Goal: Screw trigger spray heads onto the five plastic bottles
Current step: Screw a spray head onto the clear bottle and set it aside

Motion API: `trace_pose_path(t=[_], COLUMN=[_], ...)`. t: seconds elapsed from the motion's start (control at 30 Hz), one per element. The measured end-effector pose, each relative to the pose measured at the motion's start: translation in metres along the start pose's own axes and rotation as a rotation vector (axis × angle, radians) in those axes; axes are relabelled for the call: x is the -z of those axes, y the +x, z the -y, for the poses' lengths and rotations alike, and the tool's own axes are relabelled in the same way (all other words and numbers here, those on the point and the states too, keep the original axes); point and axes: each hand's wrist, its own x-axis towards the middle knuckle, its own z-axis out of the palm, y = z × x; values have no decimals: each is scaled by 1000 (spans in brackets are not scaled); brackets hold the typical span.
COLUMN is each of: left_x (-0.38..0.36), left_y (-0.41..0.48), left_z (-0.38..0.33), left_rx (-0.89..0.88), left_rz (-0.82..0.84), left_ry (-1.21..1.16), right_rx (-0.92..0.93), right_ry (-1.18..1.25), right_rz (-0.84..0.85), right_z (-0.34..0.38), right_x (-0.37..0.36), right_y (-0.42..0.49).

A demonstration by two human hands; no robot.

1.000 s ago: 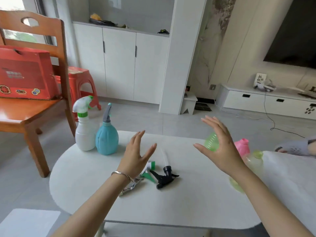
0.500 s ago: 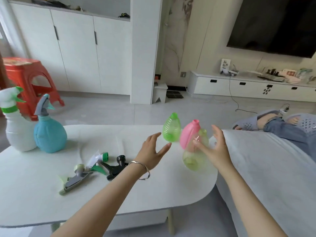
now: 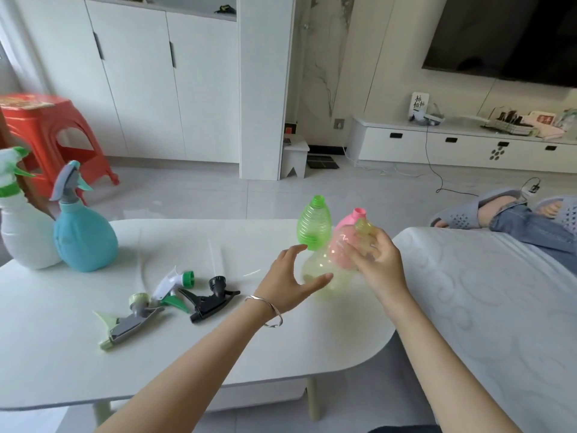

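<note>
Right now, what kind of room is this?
Most likely a home living room: a wall-mounted television above a low white media cabinet, a white coffee table, and a red plastic stool.

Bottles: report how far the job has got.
Done: white bottle and blue bottle carry heads. In hand: right hand grips the yellow bottle, left hand open by it. Left: yellow, green bottle and pink bottle are headless; white head, black head and grey head lie loose.
</note>
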Motion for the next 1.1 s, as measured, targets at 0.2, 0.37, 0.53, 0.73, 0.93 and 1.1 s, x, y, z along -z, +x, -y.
trace_pose_path(t=[0.2, 0.37, 0.53, 0.73, 0.93, 1.1], left_x=[53, 113, 177, 239, 271, 289], left_y=[-12, -37, -64, -94, -118, -133], left_z=[8, 31, 53, 88, 119, 134], left_rx=[-47, -48, -25, 79, 168, 210], left_rz=[-21, -105, -181, -248, -300, -337], left_ry=[67, 159, 102, 89, 113, 160], right_rx=[-144, -218, -289, -297, -69, 88], right_ry=[290, 362, 478, 372, -85, -281], right_rz=[142, 363, 535, 599, 810, 967], right_z=[20, 23, 24, 18, 5, 0], right_x=[-47, -88, -123, -172, -218, -252], right_y=[-15, -23, -26, -31, -49, -62])
